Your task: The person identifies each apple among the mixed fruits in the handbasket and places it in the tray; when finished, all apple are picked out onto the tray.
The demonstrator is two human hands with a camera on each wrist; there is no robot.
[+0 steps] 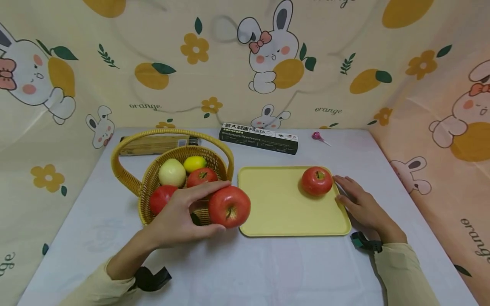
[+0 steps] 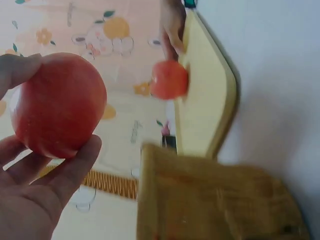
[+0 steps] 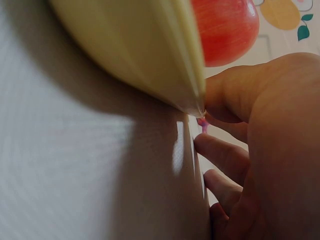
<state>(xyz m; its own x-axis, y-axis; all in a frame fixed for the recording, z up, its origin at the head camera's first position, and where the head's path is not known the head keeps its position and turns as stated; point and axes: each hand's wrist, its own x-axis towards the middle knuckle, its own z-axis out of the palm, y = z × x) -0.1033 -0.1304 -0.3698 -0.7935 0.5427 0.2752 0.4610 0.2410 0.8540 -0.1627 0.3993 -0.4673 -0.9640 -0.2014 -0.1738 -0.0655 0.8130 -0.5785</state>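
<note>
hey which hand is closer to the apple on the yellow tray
Right. The right hand is at the right edge of the tray, just beside that apple; the left hand is farther off, beyond the left edge, holding another apple.

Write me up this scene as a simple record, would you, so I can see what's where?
Left hand: grips a red apple, raised near the basket's right rim
Right hand: at the tray's right edge
Tray: holds one apple
Basket: holds a lemon, a pale fruit and two red fruits; something dark is mostly hidden
Behind: yellowish box, pasta box, lollipop
Backdrop: rabbits, flowers, oranges
</note>
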